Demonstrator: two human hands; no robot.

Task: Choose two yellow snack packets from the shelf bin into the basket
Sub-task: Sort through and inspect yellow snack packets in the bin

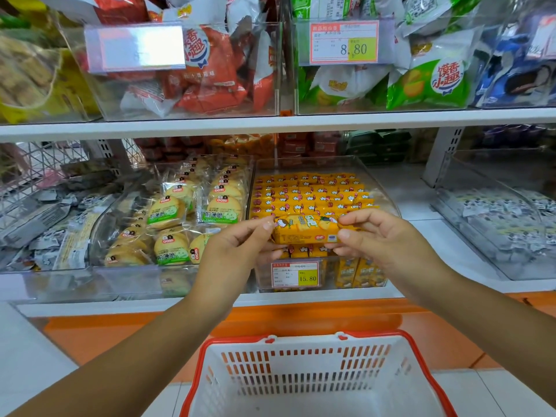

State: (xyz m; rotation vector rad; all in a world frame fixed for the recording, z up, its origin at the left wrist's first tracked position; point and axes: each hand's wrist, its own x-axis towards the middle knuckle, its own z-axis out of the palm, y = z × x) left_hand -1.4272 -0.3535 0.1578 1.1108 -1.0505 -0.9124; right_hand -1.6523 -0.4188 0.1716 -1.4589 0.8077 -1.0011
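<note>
From where I stand, the person has both arms stretched toward the lower shelf and holds one long yellow foil snack packet (307, 231) level between the two hands. The packet hangs just above the near edge of the clear plastic shelf bin (388, 203), which is packed with rows of the same yellow packets.

The left hand (237, 245) pinches the packet's left end between thumb and fingertips, with the fingers bent in around it. The right hand (382, 236) pinches the right end the same way, and its other fingers are loosely curled below. I cannot tell whether a second packet sits hidden behind the first.

The white slotted plastic basket with a red rim (301, 365) waits on the floor, near and directly below the hands. I see no packet in the part of it that shows. A red-bordered price tag (295, 274) hangs on the bin's front wall. To the left is a neighbouring clear bin of round biscuits in see-through wrappers (222, 206).

My reading is that the first pick is in hand, lifted free of the bin but not yet delivered. The next move calls for drawing the packet back toward the body and lowering it past the shelf lip. It should be released only once it is over the basket's opening. After that comes a second reach into the same yellow rows, since two packets are wanted.
</note>
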